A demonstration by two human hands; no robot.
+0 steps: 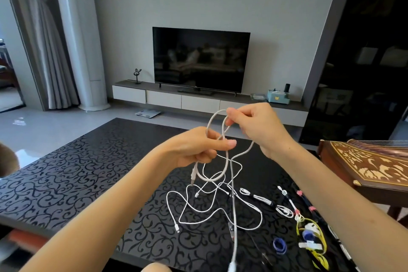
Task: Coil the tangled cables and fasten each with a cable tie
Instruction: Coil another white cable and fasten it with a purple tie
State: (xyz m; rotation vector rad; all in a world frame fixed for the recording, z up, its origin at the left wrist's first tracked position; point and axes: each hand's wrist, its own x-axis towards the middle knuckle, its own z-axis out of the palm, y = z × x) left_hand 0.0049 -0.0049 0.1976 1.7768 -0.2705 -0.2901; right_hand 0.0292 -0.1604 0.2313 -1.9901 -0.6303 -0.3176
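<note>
pinching a white cable (227, 161) with left hand (198, 148) and right hand (258, 126), its lower end cut off.

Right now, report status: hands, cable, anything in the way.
Left hand and right hand pinch the white cable, one loop formed. Its tail runs down across the loose tangle on the table. Blue tie lies apart, right side.

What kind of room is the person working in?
Most likely a home living room: a black flat-screen television stands on a long low cabinet with white drawers, grey curtains hang at the left, and a black glossy scroll-patterned table is in front.
</note>
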